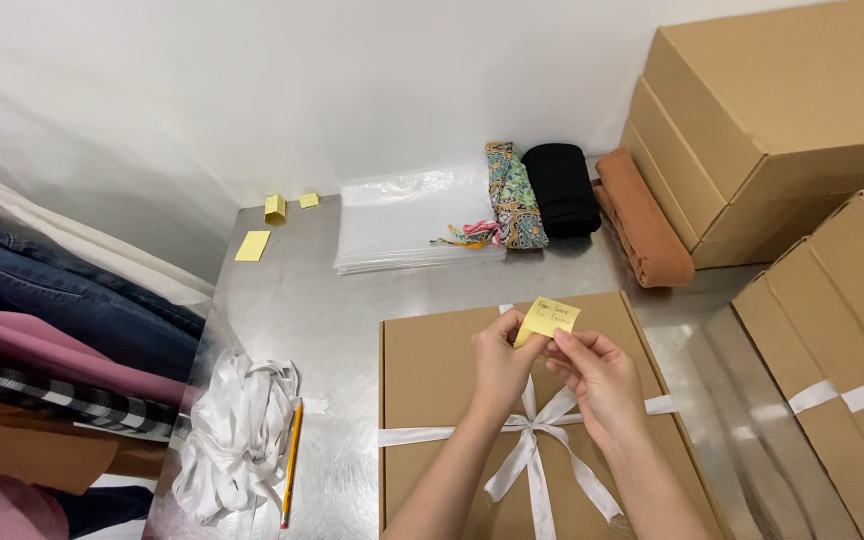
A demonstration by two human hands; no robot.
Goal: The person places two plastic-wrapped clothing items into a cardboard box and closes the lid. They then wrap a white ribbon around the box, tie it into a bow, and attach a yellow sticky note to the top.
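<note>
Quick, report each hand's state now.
Left hand: pinched shut on the yellow sticky note.
Right hand: pinched shut on the same note.

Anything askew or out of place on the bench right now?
Nothing looks damaged or spilled. The white ribbon lies in a loose tangle left of the box, a pencil beside it, and yellow notes are scattered near the wall.

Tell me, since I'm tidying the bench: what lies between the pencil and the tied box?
Bare steel table separates the pencil from the tied box, in the head view.
</note>
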